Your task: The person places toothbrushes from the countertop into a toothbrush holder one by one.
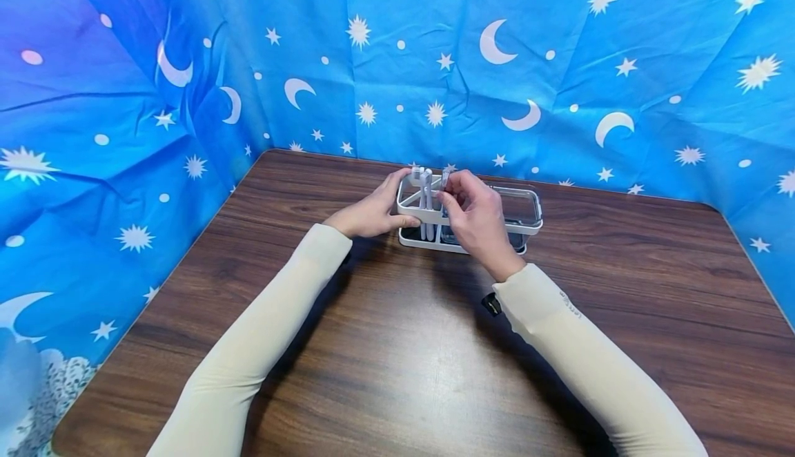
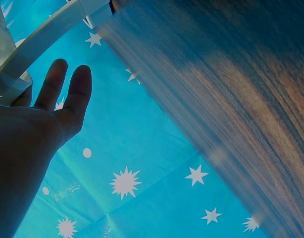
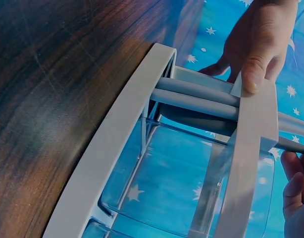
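Note:
A white toothbrush holder [image 1: 419, 217] with two-level rails stands toward the back of the table. My left hand [image 1: 373, 212] grips its left end, thumb on the front of the upper rail [image 3: 246, 148] and fingers behind. Two pale toothbrushes [image 1: 427, 201] stand upright in the left section, side by side. At the upper rail, my right hand [image 1: 478, 215] pinches a dark-handled toothbrush [image 3: 290, 145], whose lower part reaches down inside the holder. Its clear-covered head [image 1: 445, 177] shows beside the right fingers. In the left wrist view, two fingers of the left hand [image 2: 38, 129] extend past the rail.
Clear cups [image 3: 177, 178] sit in the holder to the right of the toothbrushes, partly behind the right hand in the head view. Dark wood-grain table [image 1: 373, 346] spreads around it. A blue curtain [image 1: 397, 63] with moons and stars hangs just behind the table's back edge.

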The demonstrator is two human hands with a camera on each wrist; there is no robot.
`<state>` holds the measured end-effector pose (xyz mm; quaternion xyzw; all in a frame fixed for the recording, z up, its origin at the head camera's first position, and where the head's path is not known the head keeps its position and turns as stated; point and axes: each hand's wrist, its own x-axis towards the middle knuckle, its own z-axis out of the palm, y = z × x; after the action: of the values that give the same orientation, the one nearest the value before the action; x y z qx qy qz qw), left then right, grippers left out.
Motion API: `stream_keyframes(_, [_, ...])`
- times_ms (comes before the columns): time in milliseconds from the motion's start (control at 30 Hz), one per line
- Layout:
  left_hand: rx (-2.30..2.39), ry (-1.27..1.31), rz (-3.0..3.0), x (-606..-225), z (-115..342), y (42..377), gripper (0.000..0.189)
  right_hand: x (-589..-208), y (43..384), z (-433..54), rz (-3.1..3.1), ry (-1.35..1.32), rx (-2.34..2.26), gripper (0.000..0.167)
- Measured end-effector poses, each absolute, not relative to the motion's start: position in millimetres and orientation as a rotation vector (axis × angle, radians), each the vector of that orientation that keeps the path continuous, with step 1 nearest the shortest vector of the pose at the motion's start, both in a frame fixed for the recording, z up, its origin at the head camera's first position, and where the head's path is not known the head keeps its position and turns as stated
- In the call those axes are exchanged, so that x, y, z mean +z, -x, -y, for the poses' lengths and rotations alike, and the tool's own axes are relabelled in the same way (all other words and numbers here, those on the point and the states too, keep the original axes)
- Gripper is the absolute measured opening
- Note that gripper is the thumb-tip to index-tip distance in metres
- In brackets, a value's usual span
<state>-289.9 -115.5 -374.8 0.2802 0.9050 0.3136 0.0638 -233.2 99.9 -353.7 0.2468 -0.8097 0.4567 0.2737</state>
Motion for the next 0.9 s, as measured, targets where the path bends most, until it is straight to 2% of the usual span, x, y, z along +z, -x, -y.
stream_keyframes(900, [0.964, -0.880, -2.730, -377.5, 116.3, 291.2, 0.095, -359.6, 228.5, -106.7, 2.330, -0.630, 1.250, 0.013])
